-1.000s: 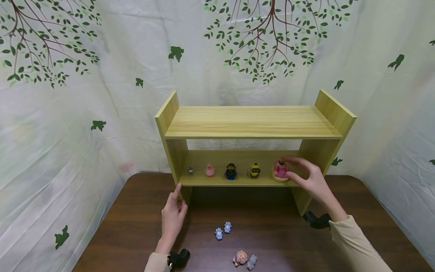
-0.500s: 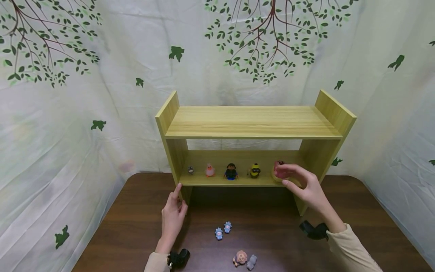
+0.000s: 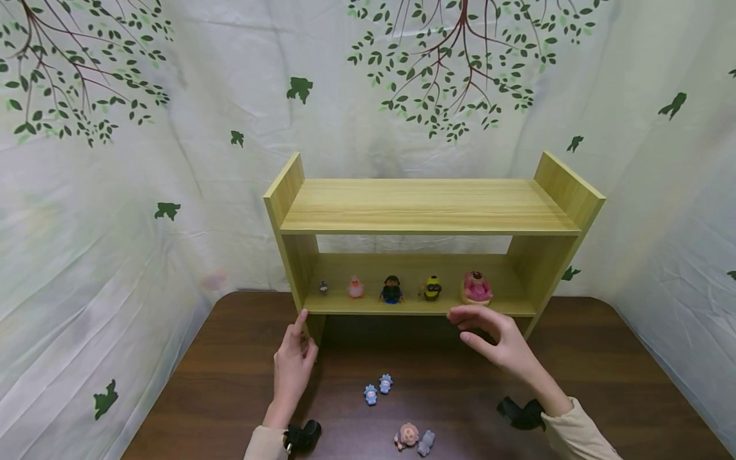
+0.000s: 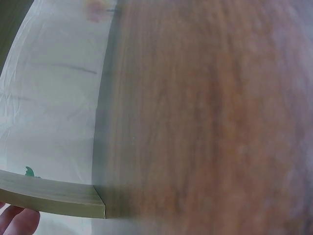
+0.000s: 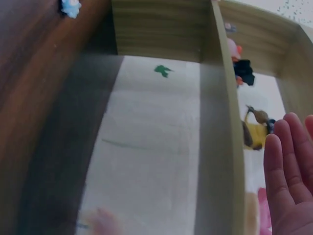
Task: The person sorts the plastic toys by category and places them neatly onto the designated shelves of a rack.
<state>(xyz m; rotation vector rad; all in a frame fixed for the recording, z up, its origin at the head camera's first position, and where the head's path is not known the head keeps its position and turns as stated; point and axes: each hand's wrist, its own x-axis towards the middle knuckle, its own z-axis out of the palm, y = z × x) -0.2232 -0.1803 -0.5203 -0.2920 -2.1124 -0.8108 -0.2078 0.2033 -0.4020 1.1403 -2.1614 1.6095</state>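
My left hand [image 3: 293, 367] touches the front left edge of the two-tier wooden shelf [image 3: 428, 207] with its index fingertip. In the left wrist view, two fingertips [image 4: 24, 223] show at the shelf's side panel. My right hand [image 3: 494, 335], fingers apart and holding nothing, hovers in front of the lower shelf's edge. Behind it, a pink bear figure [image 3: 476, 287] in a pale yellow base stands on the lower shelf. To its left stand a yellow figure with dark goggles [image 3: 432, 289], a dark-haired doll [image 3: 391, 290], a pink bird figure [image 3: 356, 287] and a tiny grey figure [image 3: 323, 287].
On the brown table [image 3: 218, 383] before the shelf lie two small blue figures [image 3: 370, 395]. Nearer me are a round pinkish figure [image 3: 408, 434] and a grey figure [image 3: 426, 443]. A leaf-patterned cloth [image 3: 201, 191] hangs behind.
My right hand has let go of the pink bear figure and drawn back down and toward me, out of the lower shelf. My left hand has stayed at the shelf's left edge.
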